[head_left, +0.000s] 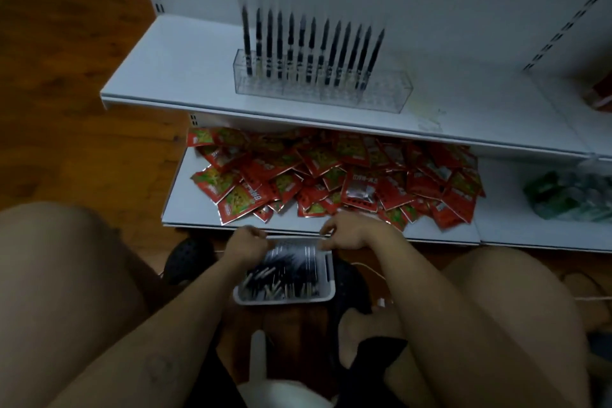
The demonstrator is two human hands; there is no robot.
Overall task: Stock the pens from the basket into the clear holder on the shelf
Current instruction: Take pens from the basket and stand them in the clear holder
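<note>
A white basket (328,288) full of dark pens (291,270) sits on the floor between my knees. My left hand (246,243) hovers over its far left corner with the fingers curled into a fist; anything inside it is hidden. My right hand (347,232) is at the far right corner, fingers curled down with the tips at the pens; whether they pinch one is too dim to tell. The clear holder (381,96) stands on the upper shelf (185,76), its back row filled with several upright black pens (311,46) and its front rows bare.
Red snack packets (331,175) are heaped on the lower shelf (198,212) just beyond the basket. Green packages (569,195) lie at the right. Dark shoes (188,258) flank the basket on the wooden floor (66,93). A white object (261,371) rises near my lap.
</note>
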